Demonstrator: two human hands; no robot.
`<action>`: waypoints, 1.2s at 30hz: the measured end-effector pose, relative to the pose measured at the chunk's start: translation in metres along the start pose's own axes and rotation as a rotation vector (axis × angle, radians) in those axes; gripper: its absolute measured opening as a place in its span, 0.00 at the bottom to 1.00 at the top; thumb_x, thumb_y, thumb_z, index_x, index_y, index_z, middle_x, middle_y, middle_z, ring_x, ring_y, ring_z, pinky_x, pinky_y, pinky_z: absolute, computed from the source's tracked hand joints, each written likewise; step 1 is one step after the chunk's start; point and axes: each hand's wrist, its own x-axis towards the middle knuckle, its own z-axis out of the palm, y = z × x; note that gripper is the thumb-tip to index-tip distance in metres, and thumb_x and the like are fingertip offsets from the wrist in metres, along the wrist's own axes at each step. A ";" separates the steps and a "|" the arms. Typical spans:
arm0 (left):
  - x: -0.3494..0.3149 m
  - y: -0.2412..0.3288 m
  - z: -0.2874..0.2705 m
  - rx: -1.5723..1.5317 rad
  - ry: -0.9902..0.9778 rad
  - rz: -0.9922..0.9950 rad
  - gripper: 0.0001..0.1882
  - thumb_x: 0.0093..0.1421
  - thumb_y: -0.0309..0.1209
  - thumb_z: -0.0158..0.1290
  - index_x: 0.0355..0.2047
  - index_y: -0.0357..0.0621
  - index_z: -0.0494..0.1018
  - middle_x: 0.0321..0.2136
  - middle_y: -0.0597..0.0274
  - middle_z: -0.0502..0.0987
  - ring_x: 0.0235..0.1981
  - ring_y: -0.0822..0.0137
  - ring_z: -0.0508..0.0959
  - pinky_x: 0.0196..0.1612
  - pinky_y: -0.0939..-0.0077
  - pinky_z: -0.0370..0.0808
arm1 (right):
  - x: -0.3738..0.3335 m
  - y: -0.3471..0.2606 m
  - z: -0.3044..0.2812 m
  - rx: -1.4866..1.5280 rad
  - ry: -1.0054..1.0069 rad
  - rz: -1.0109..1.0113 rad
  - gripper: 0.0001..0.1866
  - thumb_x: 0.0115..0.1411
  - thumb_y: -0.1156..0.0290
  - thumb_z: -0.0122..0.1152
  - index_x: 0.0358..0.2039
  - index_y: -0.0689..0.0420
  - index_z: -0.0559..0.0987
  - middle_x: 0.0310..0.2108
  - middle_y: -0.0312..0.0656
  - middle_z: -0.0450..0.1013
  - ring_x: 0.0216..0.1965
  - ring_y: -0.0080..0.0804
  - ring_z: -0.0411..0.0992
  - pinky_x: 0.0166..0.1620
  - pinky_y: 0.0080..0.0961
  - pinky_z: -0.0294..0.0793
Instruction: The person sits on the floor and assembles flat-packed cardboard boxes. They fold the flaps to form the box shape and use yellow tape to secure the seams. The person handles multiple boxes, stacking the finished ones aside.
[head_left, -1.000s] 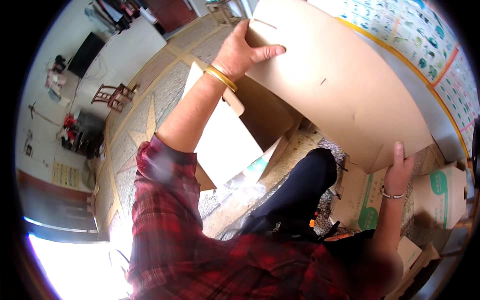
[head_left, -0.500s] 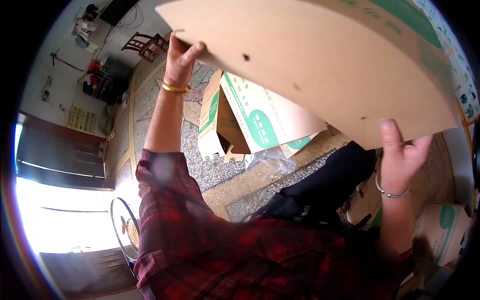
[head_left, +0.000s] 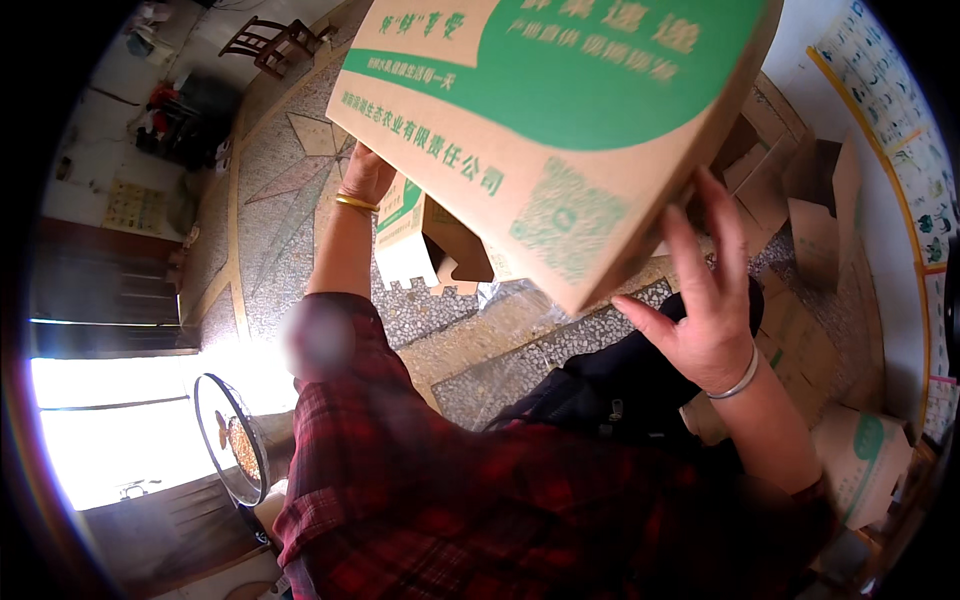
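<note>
A brown cardboard box (head_left: 450, 120) with green print is held up, tilted, across the upper middle of the view. My left hand (head_left: 368, 180), with a gold bracelet at the wrist, grips its lower left edge; most of those fingers are hidden behind the cardboard. Against the box's right side rest the fingertips of my right hand (head_left: 705, 325), its fingers and thumb spread apart. A silver bangle circles that wrist. Below the raised box, another cardboard box (head_left: 405, 250) stands on the floor with an open, notched end, partly covered from sight.
Clear plastic wrap (head_left: 525, 303) lies on the speckled floor (head_left: 410, 325). Open cartons (head_left: 815, 215) stand by the right wall, and another carton (head_left: 862, 465) is at lower right. A wooden chair (head_left: 268, 45) is at far left; a round-framed object (head_left: 232, 440) stands at lower left.
The held box has turned from its plain brown face to a green printed face and come lower. My right hand has let go of the lower edge and shifted left to its side, fingers spread.
</note>
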 end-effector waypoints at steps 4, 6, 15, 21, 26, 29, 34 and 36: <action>0.006 -0.033 -0.009 -0.197 0.080 -0.075 0.34 0.57 0.38 0.56 0.61 0.50 0.55 0.54 0.61 0.67 0.55 0.59 0.67 0.55 0.63 0.67 | -0.002 -0.001 0.009 0.029 -0.148 -0.005 0.44 0.34 0.72 0.75 0.57 0.49 0.68 0.53 0.52 0.59 0.52 0.49 0.63 0.53 0.38 0.68; 0.007 -0.052 -0.009 -0.318 0.119 -0.098 0.33 0.58 0.39 0.55 0.61 0.50 0.55 0.54 0.61 0.67 0.54 0.59 0.68 0.55 0.63 0.68 | 0.002 0.000 0.014 0.096 -0.244 0.029 0.40 0.40 0.75 0.70 0.57 0.49 0.68 0.49 0.50 0.63 0.49 0.47 0.65 0.51 0.38 0.70; -0.039 -0.077 0.004 -0.775 0.254 -0.123 0.32 0.59 0.45 0.53 0.60 0.49 0.57 0.52 0.61 0.69 0.53 0.59 0.69 0.54 0.65 0.69 | 0.001 0.013 0.028 0.122 -0.487 0.042 0.36 0.46 0.74 0.65 0.57 0.53 0.64 0.49 0.49 0.64 0.48 0.47 0.67 0.52 0.36 0.69; -0.087 -0.073 0.004 -0.618 0.520 -0.265 0.34 0.58 0.57 0.47 0.57 0.47 0.63 0.48 0.60 0.73 0.49 0.60 0.72 0.51 0.67 0.71 | 0.002 0.014 0.017 0.152 -0.523 0.149 0.34 0.49 0.73 0.63 0.58 0.54 0.63 0.52 0.49 0.63 0.51 0.47 0.66 0.52 0.34 0.69; -0.088 -0.080 0.015 -0.531 0.539 -0.150 0.31 0.59 0.54 0.48 0.53 0.45 0.67 0.46 0.58 0.74 0.43 0.63 0.75 0.45 0.69 0.74 | 0.000 0.022 -0.002 0.094 -0.500 0.152 0.31 0.49 0.74 0.64 0.55 0.56 0.66 0.53 0.50 0.63 0.51 0.47 0.66 0.52 0.32 0.69; -0.089 -0.079 0.024 -0.586 0.507 -0.155 0.30 0.59 0.54 0.48 0.53 0.45 0.66 0.46 0.59 0.74 0.42 0.63 0.76 0.43 0.70 0.76 | -0.009 0.030 -0.018 0.065 -0.488 0.201 0.29 0.49 0.74 0.63 0.54 0.58 0.68 0.53 0.50 0.63 0.51 0.47 0.66 0.53 0.32 0.68; -0.099 -0.074 0.019 -0.507 0.584 -0.135 0.32 0.58 0.56 0.48 0.55 0.46 0.65 0.47 0.58 0.74 0.42 0.63 0.76 0.43 0.69 0.76 | -0.027 0.040 -0.036 0.077 -0.503 0.323 0.28 0.49 0.75 0.63 0.53 0.60 0.68 0.52 0.49 0.64 0.50 0.46 0.67 0.52 0.33 0.69; -0.100 -0.067 0.027 -0.482 0.589 -0.193 0.33 0.57 0.57 0.49 0.55 0.46 0.65 0.47 0.58 0.74 0.43 0.63 0.76 0.44 0.70 0.75 | -0.036 0.045 -0.039 0.109 -0.514 0.399 0.28 0.49 0.75 0.63 0.52 0.61 0.69 0.51 0.49 0.65 0.49 0.45 0.67 0.51 0.32 0.69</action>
